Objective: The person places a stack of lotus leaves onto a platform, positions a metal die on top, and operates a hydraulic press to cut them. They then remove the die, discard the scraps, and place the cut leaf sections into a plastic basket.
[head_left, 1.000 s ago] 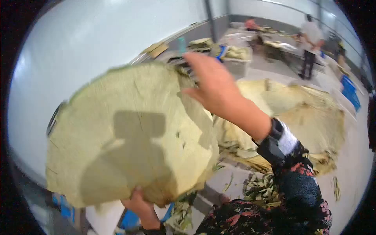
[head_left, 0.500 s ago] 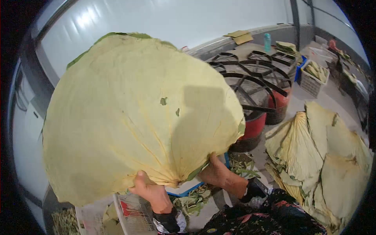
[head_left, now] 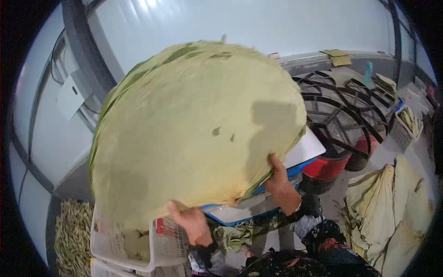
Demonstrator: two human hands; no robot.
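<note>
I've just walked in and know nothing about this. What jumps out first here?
Most likely the huge, pale, fan-shaped leaf, dotted with two small holes or dark marks and held at its lower edge by the left hand and right hand. Next, perhaps, the black metal frames above red-sided drums, behind it to the right. More big leaves lie on the floor at lower right.

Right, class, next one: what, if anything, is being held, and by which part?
A large fan-shaped dried leaf, apparently lotus, held by its lower edge: left hand and right hand either side of where its veins meet, thumbs on the visible face.
</note>
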